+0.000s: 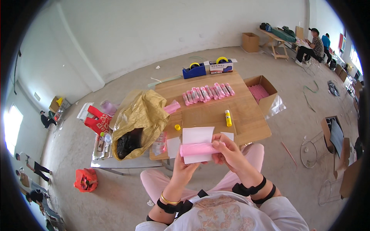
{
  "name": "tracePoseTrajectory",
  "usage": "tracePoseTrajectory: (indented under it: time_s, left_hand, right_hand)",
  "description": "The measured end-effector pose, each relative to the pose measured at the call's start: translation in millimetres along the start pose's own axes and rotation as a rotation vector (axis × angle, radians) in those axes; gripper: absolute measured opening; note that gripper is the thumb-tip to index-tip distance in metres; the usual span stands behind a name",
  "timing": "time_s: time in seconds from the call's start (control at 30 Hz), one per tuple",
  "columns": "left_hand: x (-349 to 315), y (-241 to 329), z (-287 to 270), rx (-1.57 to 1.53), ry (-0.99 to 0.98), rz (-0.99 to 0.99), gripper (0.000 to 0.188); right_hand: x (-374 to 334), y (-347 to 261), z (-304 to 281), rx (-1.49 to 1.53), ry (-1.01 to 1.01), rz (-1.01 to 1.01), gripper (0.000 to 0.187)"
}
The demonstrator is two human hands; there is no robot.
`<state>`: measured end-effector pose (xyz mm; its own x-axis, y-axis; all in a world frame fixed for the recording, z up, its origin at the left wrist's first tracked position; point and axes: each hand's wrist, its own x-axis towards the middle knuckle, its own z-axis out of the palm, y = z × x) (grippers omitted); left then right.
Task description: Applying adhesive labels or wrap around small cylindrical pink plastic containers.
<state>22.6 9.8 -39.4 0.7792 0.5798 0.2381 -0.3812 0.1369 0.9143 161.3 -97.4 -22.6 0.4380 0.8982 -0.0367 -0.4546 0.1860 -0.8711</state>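
A pink plastic roll (197, 149) lies across a white paper sheet (197, 134) above the table's near edge. My left hand (184, 166) is closed on the left end of the roll and paper from below. At the right end, my right hand (228, 151) grips them with its thumb on top. A yellow glue stick (228, 118) stands on the wooden table (246, 127), and its yellow cap (177, 127) lies apart to the left. White paper pieces (173, 148) lie beside my hands. Farther back, several wrapped pink rolls (208, 93) form a row.
A gold woven sack (144, 111) bulges at the table's left. Two tape dispensers, one blue (194, 71) and one on a box (221, 66), stand at the back. An open carton (269, 92) with pink rolls adjoins the right edge. A red bag (86, 180) sits on the floor.
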Motion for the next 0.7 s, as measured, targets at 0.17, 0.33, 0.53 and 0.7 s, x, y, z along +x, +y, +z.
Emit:
tracePoseTrajectory:
  time_s: [0.17, 0.33, 0.53, 0.7]
  left_hand:
    - [5, -17, -16, -0.024, 0.062, -0.091, 0.031]
    - [8, -42, -40, -0.185, 0.327, -0.145, 0.023]
    - [6, -49, -60, -0.106, 0.45, -0.321, 0.019]
    - [9, -61, -80, -0.101, 0.499, -0.344, 0.018]
  right_hand:
    - [7, 20, -8, -0.189, -0.016, -0.004, 0.028]
    - [81, 54, -113, -0.395, 0.119, -0.088, 0.043]
    - [142, 71, -280, -1.529, 0.867, 0.096, 0.061]
    - [177, 71, -304, -1.647, 0.875, 0.334, 0.065]
